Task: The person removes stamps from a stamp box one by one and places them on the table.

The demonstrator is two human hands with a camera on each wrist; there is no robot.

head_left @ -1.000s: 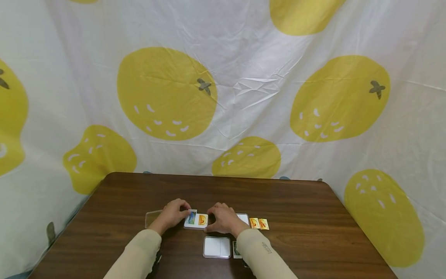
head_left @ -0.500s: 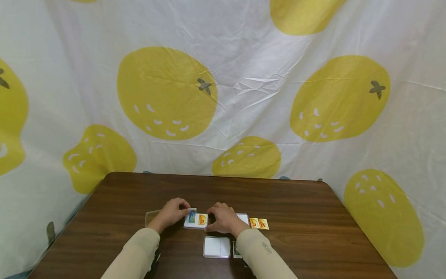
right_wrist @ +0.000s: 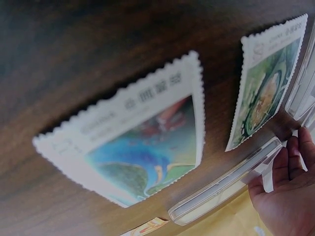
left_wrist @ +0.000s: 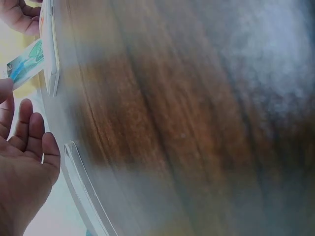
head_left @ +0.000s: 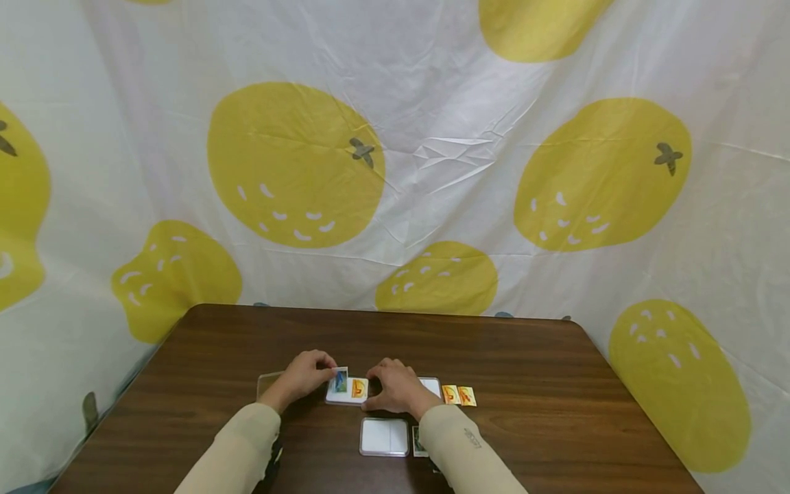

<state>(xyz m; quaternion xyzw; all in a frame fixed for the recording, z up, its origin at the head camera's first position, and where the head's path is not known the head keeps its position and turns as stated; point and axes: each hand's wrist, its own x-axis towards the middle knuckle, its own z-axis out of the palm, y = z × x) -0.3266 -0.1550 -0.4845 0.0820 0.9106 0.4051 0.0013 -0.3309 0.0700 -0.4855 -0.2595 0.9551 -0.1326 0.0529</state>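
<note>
In the head view, my left hand (head_left: 304, 375) pinches a blue-green postage stamp (head_left: 341, 381) between thumb and fingers. That stamp lies over the left half of a white-lined clear display case (head_left: 338, 397); an orange stamp (head_left: 358, 389) sits in its right half. My right hand (head_left: 398, 387) holds the case's right edge, thumb at the near corner and fingers at the far one. In the left wrist view, the pinched stamp (left_wrist: 28, 63) stands tilted against the case edge (left_wrist: 53, 54). The right wrist view shows my right hand (right_wrist: 288, 196) with its fingers partly hidden.
A second white-lined case (head_left: 384, 438) lies nearer, with a dark green stamp (head_left: 419, 443) beside it. Another case (head_left: 431, 386) is partly behind my right hand, next to two orange stamps (head_left: 459, 395). A clear lid (head_left: 267, 384) lies at left on the brown table (head_left: 543, 425).
My left hand has shifted the blue-green stamp slightly toward the far edge of the case. The right hand and the case stay in place.
</note>
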